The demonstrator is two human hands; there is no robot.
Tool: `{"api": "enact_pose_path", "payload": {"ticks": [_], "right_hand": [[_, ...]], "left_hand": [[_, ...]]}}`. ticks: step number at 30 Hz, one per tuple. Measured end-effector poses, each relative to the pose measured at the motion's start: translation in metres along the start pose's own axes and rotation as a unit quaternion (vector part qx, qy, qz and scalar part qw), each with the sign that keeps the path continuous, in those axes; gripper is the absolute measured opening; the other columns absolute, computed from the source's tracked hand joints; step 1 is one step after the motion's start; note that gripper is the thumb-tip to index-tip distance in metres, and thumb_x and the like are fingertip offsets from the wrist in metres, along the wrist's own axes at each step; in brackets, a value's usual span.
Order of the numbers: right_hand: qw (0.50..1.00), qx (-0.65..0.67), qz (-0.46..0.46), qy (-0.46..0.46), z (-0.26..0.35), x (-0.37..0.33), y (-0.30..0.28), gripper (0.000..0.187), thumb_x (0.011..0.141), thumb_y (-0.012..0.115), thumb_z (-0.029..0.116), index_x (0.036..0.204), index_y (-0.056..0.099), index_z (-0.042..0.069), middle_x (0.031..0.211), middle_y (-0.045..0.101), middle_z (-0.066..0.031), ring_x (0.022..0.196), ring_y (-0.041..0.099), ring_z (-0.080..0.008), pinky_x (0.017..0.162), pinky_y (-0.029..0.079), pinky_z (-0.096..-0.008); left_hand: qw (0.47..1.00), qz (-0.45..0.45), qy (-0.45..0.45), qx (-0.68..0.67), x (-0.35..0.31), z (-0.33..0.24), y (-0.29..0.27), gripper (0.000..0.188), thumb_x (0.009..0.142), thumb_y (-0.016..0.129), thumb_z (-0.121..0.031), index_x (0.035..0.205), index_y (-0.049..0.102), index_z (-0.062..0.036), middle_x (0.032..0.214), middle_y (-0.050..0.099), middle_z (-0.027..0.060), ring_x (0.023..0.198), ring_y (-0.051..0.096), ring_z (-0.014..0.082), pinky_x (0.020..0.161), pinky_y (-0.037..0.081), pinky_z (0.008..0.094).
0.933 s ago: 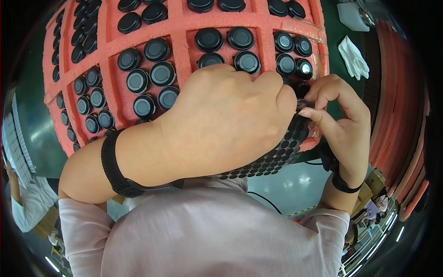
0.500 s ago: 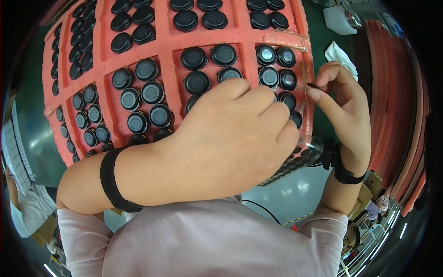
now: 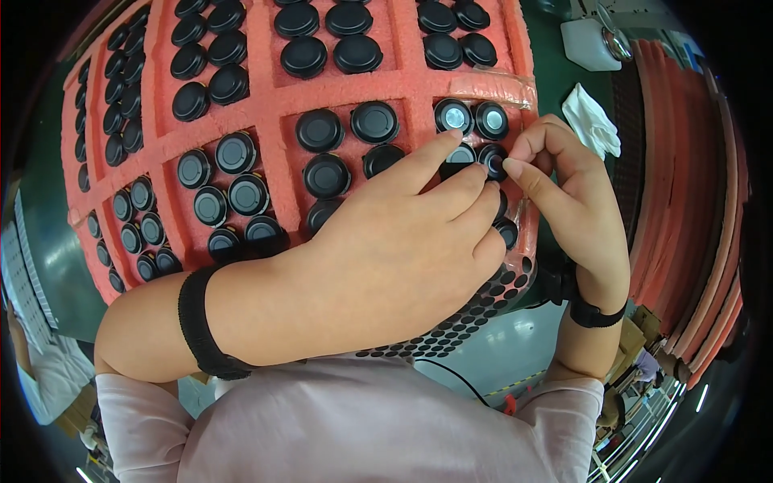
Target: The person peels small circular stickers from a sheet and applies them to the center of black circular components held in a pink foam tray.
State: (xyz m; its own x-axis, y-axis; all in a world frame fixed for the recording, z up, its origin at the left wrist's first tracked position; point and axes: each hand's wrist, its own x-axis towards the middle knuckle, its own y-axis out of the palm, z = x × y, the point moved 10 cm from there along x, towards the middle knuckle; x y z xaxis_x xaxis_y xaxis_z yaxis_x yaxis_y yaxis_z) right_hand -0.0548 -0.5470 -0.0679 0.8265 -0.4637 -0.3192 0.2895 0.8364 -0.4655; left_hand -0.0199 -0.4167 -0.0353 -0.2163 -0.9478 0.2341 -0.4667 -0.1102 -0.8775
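Note:
A pink foam tray (image 3: 419,84) holds round black parts (image 3: 374,122) in compartments; they look like small speakers. My left hand (image 3: 394,233) reaches across the tray from the left, its index fingertip touching a part in the right-hand compartment. Beneath this palm extends a clear sheet of small black discs (image 3: 451,330), apparently held by the left hand; the thumb and grip are hidden. My right hand (image 3: 568,185) is closed in a pinch, thumb and index at the edge of a silver-centred part (image 3: 492,160). The small black disc in that pinch is mostly hidden.
A white dispenser bottle (image 3: 592,44) and a crumpled white cloth (image 3: 592,121) lie on the green table (image 3: 555,76), right of the tray. Stacked pink foam sheets (image 3: 676,201) rise at the far right. Another person's sleeve (image 3: 56,374) shows at the left edge.
My right hand has brought the disc left to the silver-centred part. My left index finger has stretched out onto a part. The disc sheet now shows broader, and the tray sits lower in view.

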Motion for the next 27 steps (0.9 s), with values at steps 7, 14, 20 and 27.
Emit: {"api": "enact_pose_path", "payload": {"ticks": [7, 14, 20, 27], "right_hand": [[0.999, -0.032, 0.000, 0.007, 0.0026, 0.0008, 0.0019, 0.007, 0.093, 0.068, 0.002, 0.095, 0.064, -0.002, 0.093, 0.054, -0.0017, 0.074, 0.053, -0.0077, 0.068, 0.045, -0.0236], [0.999, -0.037, -0.005, 0.007, 0.0028, 0.0014, 0.0028, 0.007, 0.093, 0.068, 0.002, 0.095, 0.064, -0.002, 0.093, 0.055, -0.0018, 0.073, 0.053, -0.0074, 0.067, 0.045, -0.0235], [0.999, -0.028, -0.010, 0.011, 0.0021, 0.0015, 0.0036, 0.005, 0.094, 0.067, 0.001, 0.096, 0.063, -0.002, 0.093, 0.055, -0.0015, 0.072, 0.055, -0.0067, 0.066, 0.046, -0.0226], [0.999, -0.025, -0.014, 0.029, -0.0011, 0.0004, 0.0052, 0.006, 0.094, 0.066, -0.001, 0.099, 0.062, -0.002, 0.090, 0.057, -0.0005, 0.073, 0.056, -0.0058, 0.064, 0.046, -0.0211]], "left_hand": [[1.000, -0.021, -0.009, 0.005, -0.0012, 0.0012, 0.0004, 0.018, 0.086, 0.059, -0.021, 0.093, 0.065, -0.0053, 0.122, 0.067, 0.0158, 0.125, 0.058, 0.0287, 0.115, 0.038, 0.0530], [1.000, -0.017, -0.008, 0.002, -0.0009, 0.0011, 0.0008, 0.019, 0.086, 0.059, -0.022, 0.092, 0.065, -0.0045, 0.122, 0.067, 0.0169, 0.124, 0.059, 0.0292, 0.115, 0.038, 0.0533], [1.000, -0.024, -0.008, 0.008, -0.0010, 0.0004, 0.0001, 0.019, 0.086, 0.059, -0.022, 0.091, 0.065, -0.0041, 0.122, 0.066, 0.0180, 0.124, 0.059, 0.0301, 0.115, 0.038, 0.0533], [1.000, -0.026, -0.009, 0.005, -0.0008, 0.0004, 0.0029, 0.019, 0.086, 0.059, -0.021, 0.090, 0.064, -0.0038, 0.121, 0.067, 0.0181, 0.124, 0.059, 0.0303, 0.115, 0.038, 0.0532]]}}
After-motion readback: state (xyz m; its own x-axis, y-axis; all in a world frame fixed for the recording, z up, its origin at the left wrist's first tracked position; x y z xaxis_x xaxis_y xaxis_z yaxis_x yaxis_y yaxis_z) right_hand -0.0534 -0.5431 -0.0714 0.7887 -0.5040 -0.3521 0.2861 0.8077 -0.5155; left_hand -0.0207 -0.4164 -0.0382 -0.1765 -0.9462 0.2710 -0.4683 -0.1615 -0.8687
